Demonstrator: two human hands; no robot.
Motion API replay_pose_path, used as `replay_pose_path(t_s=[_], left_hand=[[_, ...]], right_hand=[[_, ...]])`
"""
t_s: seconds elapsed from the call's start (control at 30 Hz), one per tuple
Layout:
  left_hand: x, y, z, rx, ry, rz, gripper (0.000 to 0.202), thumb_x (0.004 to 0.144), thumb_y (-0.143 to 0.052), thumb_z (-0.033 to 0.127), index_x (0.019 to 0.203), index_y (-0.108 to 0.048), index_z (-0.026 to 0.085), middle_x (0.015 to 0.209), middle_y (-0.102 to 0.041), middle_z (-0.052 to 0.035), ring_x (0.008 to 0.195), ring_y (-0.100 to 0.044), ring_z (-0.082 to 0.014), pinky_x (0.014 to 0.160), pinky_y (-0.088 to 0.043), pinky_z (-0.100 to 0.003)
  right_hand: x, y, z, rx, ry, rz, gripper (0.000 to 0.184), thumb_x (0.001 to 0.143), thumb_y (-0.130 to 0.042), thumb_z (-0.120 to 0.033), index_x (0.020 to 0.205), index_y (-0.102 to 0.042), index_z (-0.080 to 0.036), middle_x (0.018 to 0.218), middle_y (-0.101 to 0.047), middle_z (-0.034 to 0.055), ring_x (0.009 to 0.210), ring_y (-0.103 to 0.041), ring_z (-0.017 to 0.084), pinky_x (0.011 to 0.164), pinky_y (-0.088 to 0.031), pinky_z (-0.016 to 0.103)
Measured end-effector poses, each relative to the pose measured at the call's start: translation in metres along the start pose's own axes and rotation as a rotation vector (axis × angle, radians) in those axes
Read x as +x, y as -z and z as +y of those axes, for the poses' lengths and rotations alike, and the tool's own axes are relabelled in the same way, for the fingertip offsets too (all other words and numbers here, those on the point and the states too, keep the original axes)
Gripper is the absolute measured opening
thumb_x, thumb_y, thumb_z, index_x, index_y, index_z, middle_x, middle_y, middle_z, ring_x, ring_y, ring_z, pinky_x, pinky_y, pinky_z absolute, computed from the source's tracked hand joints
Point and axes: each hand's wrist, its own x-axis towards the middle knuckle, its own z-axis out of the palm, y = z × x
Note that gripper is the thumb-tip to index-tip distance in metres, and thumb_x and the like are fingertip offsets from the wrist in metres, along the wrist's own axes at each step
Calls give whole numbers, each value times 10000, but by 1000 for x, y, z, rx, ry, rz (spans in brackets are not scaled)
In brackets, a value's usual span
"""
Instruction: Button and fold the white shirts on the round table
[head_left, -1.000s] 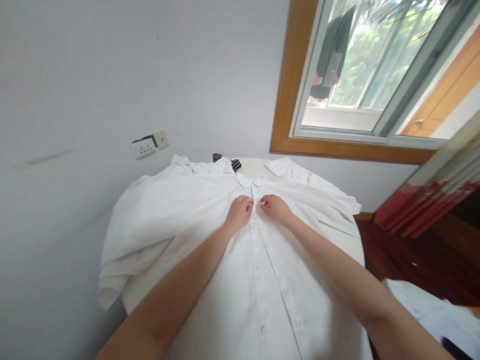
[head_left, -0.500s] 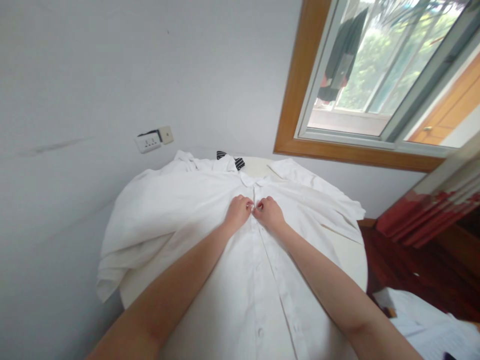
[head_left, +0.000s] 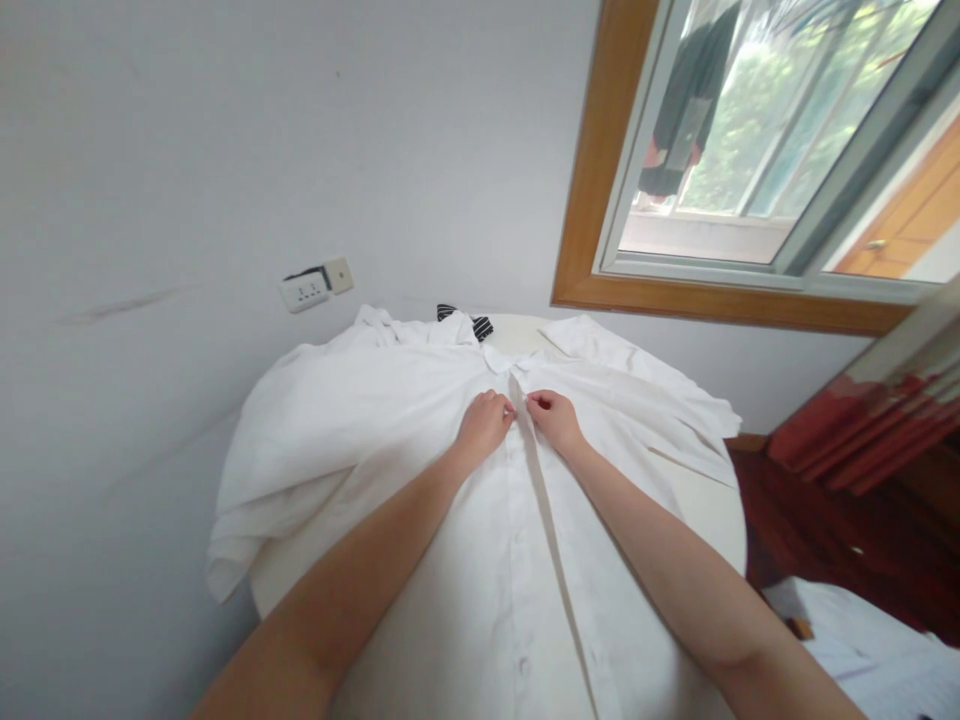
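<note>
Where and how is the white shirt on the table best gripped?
The white shirt is probably best pinched from the right, by its right-hand front edge, just below the collar: it lies spread flat and parted down the front, leaving that thin edge free.

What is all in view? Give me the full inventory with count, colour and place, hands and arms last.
White shirt: one, white, spread on the table
Table: one, off-white, under the shirt
Striped cloth piece: one, black and white, far table edge
Socket: one, white, on the wall
Small plate: one, cream, beside the socket
Window: one, brown surround, upper right
Dark garment: one, hanging beyond the window
Door: one, orange-brown, far right
Curtain: one, red and cream, right
Floor: dark red-brown, right
White pile: count unclear, lower right
Left hand, right hand: two, bare, pinching opposite shirt-front edges
Left arm, right arm: two, bare, over the shirt
</note>
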Motion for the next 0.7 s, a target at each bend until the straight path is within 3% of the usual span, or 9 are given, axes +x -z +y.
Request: replay_pose_path(t_s=[0.2, 0.47, 0.7], left_hand=[[0, -1, 1, 62, 13, -16, 133, 868, -516, 243, 912, -624, 177, 930, -618, -74, 915, -582, -200, 842, -441, -314], [-3, 2, 5, 149, -1, 11, 204, 908, -421, 258, 864, -597, 164, 880, -593, -89, 865, -573, -210, 788, -442, -328], [3, 2, -7, -82, 46, 6, 203, 882, -477, 274, 756, -612, 189, 763, -592, -29, 756, -560, -155, 710, -423, -267]], right_hand=[[-3, -12, 8, 118, -73, -114, 253, 697, -506, -347, 785, -655, -162, 537, -573, -28, 492, -499, 116, 501, -388, 210], [1, -11, 15, 121, -19, -139, 252, 701, -514, -353, 748, -670, -160, 536, -553, -31, 502, -478, 106, 504, -367, 200], [2, -8, 15, 333, -136, -137, 296, 659, -568, -373, 787, -700, -141, 552, -559, -33, 507, -435, 97, 503, -327, 207]])
